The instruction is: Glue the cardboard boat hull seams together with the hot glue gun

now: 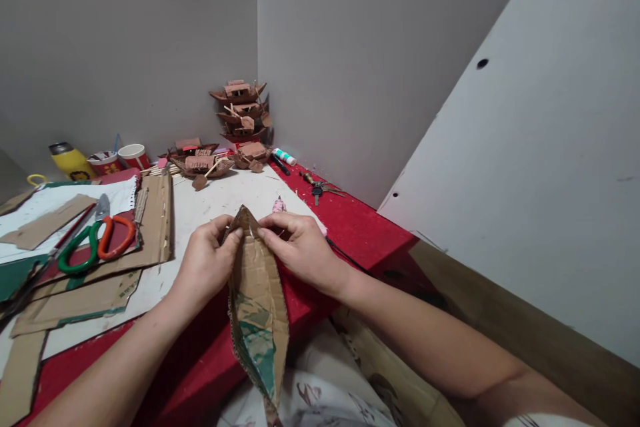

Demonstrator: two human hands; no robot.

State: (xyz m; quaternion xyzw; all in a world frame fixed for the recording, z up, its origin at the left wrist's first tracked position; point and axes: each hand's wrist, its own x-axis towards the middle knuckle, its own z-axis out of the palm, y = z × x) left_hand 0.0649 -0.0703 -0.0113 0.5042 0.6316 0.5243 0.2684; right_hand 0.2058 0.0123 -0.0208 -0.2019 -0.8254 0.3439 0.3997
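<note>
A boat-shaped cardboard hull [257, 300] with green print inside points away from me over the near edge of the red table [360, 227]. My left hand [207, 263] pinches the left side of its far tip. The right side of that tip is pressed between the fingers of my right hand [300, 247]. Both hands are closed on the cardboard.
Scissors [95, 243] with green and orange handles lie on cardboard sheets [150, 227] at the left. Finished cardboard boats [240, 113] are stacked in the back corner, with a glue stick [284, 157], keys [320, 188], cups [133, 155] and a yellow bottle [70, 160]. A white board [525, 147] leans at the right.
</note>
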